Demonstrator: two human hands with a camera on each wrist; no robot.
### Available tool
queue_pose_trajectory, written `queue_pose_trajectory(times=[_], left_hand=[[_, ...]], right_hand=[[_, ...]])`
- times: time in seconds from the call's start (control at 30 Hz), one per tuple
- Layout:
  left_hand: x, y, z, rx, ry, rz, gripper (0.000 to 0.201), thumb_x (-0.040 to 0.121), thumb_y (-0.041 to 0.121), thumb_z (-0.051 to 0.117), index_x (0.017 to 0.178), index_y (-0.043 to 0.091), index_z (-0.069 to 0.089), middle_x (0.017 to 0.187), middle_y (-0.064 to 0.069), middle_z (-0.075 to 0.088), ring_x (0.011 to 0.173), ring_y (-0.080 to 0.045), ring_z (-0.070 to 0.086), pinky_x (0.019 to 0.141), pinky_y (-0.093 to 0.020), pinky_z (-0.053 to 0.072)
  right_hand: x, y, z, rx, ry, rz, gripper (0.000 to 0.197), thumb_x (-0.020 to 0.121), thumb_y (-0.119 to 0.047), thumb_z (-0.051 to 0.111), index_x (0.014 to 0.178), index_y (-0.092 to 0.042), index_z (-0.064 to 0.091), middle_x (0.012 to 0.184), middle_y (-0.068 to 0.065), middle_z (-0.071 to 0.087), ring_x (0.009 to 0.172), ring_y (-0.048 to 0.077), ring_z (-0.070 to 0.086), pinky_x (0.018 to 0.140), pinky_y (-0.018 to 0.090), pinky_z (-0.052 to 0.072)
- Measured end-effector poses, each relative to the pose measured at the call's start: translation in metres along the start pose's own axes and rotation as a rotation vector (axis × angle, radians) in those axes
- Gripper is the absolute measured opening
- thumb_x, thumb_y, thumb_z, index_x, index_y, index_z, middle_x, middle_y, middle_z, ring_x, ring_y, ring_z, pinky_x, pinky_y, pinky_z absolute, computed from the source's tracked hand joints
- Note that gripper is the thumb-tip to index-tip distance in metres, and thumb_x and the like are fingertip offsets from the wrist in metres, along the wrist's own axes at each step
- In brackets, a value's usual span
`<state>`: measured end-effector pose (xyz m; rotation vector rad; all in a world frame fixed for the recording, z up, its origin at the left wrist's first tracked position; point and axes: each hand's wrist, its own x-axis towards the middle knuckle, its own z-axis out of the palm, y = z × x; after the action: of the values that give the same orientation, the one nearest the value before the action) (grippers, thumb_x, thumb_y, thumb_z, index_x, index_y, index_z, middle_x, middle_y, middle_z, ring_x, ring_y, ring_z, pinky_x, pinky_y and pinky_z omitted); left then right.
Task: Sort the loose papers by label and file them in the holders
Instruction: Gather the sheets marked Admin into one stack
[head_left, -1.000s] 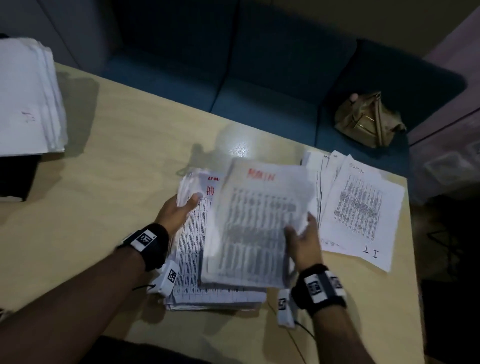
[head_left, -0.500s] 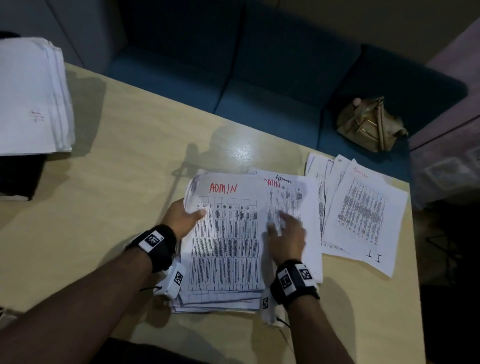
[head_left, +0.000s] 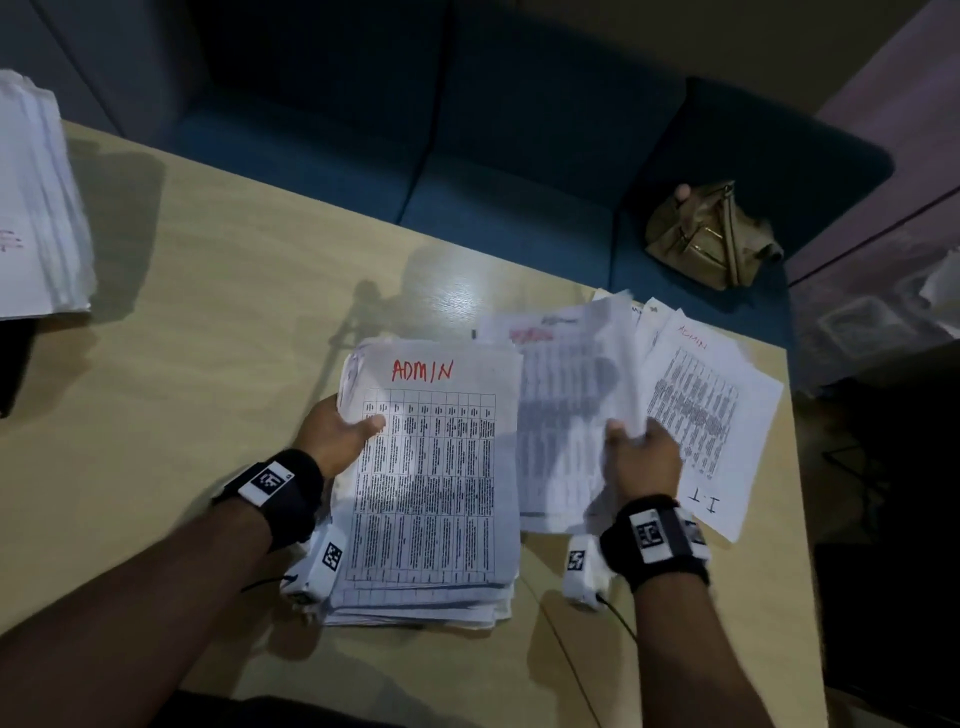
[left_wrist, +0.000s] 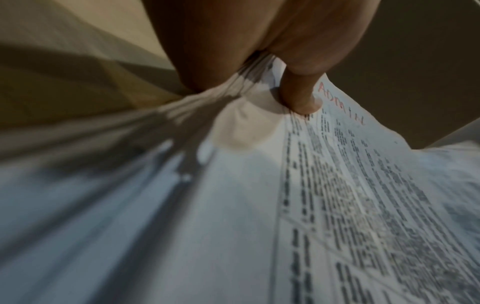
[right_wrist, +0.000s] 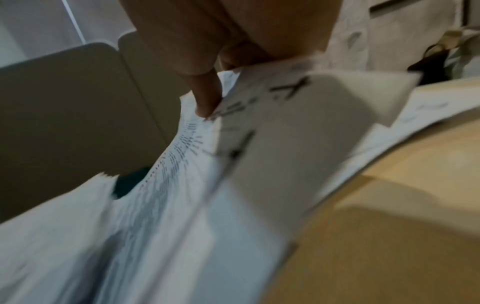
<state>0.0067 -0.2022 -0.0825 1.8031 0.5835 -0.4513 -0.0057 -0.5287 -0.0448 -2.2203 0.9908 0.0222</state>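
A thick stack of printed papers (head_left: 431, 483) lies on the table, its top sheet marked ADMIN in red. My left hand (head_left: 337, 436) grips the stack's left edge, the thumb (left_wrist: 298, 96) lying on the top sheet (left_wrist: 337, 205). Just right of the stack, my right hand (head_left: 641, 457) pinches the right edge of a loose sheet (head_left: 566, 415), which is blurred and has a red label at its top. The right wrist view shows a fingertip (right_wrist: 205, 98) against that paper (right_wrist: 285, 144). Further right lies a fanned pile (head_left: 711, 410), its top sheet marked ADMIN and I.T.
Another white paper stack (head_left: 36, 208) sits at the table's far left on something black (head_left: 10, 364). A blue sofa (head_left: 493, 156) runs behind the wooden table (head_left: 208, 338), with a tan handbag (head_left: 706, 234) on it. The table's right edge is close to the fanned pile.
My right hand took the top sheet off the stack, laid it to the right, and now pinches its edge as it moves. The left hand stayed on the stack.
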Motion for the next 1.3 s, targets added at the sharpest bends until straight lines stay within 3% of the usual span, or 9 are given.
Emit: queue_pose_trajectory(times=[0.07, 0.27, 0.37, 0.6, 0.73, 0.9, 1.03, 1.17, 1.3], left_hand=[[0.0, 0.002, 0.002, -0.014, 0.017, -0.015, 0.035, 0.088, 0.021, 0.067, 0.122, 0.013, 0.059, 0.106, -0.006, 0.065, 0.097, -0.027, 0.06, 0.086, -0.036, 0.048], [0.003, 0.005, 0.007, 0.038, 0.007, -0.024, 0.044, 0.09, 0.022, 0.064, 0.132, 0.015, 0.051, 0.115, -0.008, 0.064, 0.097, -0.026, 0.059, 0.085, -0.036, 0.049], [0.002, 0.007, 0.009, 0.077, 0.01, -0.026, 0.04, 0.091, 0.022, 0.063, 0.13, 0.015, 0.053, 0.108, -0.005, 0.064, 0.093, -0.024, 0.06, 0.081, -0.033, 0.048], [-0.001, 0.013, 0.011, 0.086, 0.012, -0.043, 0.04, 0.091, 0.022, 0.063, 0.129, 0.017, 0.054, 0.113, -0.005, 0.065, 0.095, -0.025, 0.059, 0.081, -0.035, 0.049], [0.0, 0.012, 0.01, 0.084, 0.008, -0.041, 0.04, 0.09, 0.024, 0.064, 0.128, 0.018, 0.056, 0.117, -0.007, 0.066, 0.096, -0.026, 0.061, 0.082, -0.037, 0.05], [-0.001, 0.012, 0.01, 0.099, 0.011, -0.033, 0.041, 0.089, 0.025, 0.064, 0.129, 0.019, 0.055, 0.117, -0.006, 0.066, 0.097, -0.026, 0.061, 0.084, -0.039, 0.05], [-0.001, 0.012, 0.01, 0.115, -0.001, -0.016, 0.04, 0.09, 0.025, 0.063, 0.13, 0.019, 0.055, 0.119, -0.007, 0.066, 0.096, -0.025, 0.06, 0.081, -0.035, 0.048], [-0.003, 0.009, 0.01, 0.105, 0.006, -0.013, 0.041, 0.091, 0.025, 0.062, 0.131, 0.019, 0.053, 0.119, -0.005, 0.064, 0.096, -0.023, 0.058, 0.081, -0.033, 0.046], [-0.004, 0.01, 0.009, 0.086, 0.003, -0.01, 0.041, 0.092, 0.025, 0.062, 0.131, 0.018, 0.053, 0.117, -0.005, 0.064, 0.097, -0.023, 0.058, 0.081, -0.034, 0.046]], right_hand=[[0.018, 0.007, -0.029, 0.059, 0.104, 0.005, 0.04, 0.091, -0.03, 0.059, 0.113, 0.004, 0.06, 0.101, 0.025, 0.064, 0.102, 0.039, 0.062, 0.078, 0.032, 0.044], [0.059, 0.052, -0.088, 0.135, 0.157, 0.278, 0.048, 0.094, -0.033, 0.055, 0.122, 0.005, 0.056, 0.121, 0.025, 0.061, 0.105, 0.039, 0.06, 0.074, 0.031, 0.039], [0.07, 0.077, -0.094, -0.011, 0.134, 0.331, 0.043, 0.09, -0.034, 0.055, 0.116, -0.001, 0.058, 0.113, 0.023, 0.061, 0.093, 0.038, 0.059, 0.077, 0.034, 0.044], [0.072, 0.088, -0.081, -0.184, 0.173, 0.28, 0.036, 0.085, -0.027, 0.065, 0.101, 0.005, 0.066, 0.101, 0.028, 0.066, 0.089, 0.042, 0.063, 0.08, 0.043, 0.051], [0.067, 0.097, -0.081, -0.168, 0.291, 0.21, 0.022, 0.083, -0.021, 0.061, 0.084, 0.0, 0.067, 0.08, 0.025, 0.065, 0.066, 0.037, 0.058, 0.066, 0.04, 0.052], [0.065, 0.104, -0.081, -0.182, 0.159, 0.244, 0.037, 0.084, -0.023, 0.067, 0.11, 0.002, 0.062, 0.105, 0.023, 0.066, 0.09, 0.04, 0.061, 0.082, 0.041, 0.05], [0.061, 0.102, -0.074, -0.24, 0.041, 0.265, 0.047, 0.084, -0.026, 0.068, 0.109, 0.012, 0.059, 0.113, 0.029, 0.062, 0.098, 0.042, 0.06, 0.088, 0.042, 0.048], [0.058, 0.1, -0.061, -0.235, 0.14, 0.183, 0.041, 0.08, -0.01, 0.07, 0.111, 0.013, 0.056, 0.117, 0.03, 0.058, 0.109, 0.044, 0.055, 0.093, 0.047, 0.048], [0.054, 0.102, -0.054, -0.302, 0.187, 0.184, 0.031, 0.085, -0.01, 0.061, 0.112, 0.003, 0.057, 0.113, 0.025, 0.058, 0.102, 0.042, 0.059, 0.082, 0.048, 0.05]])
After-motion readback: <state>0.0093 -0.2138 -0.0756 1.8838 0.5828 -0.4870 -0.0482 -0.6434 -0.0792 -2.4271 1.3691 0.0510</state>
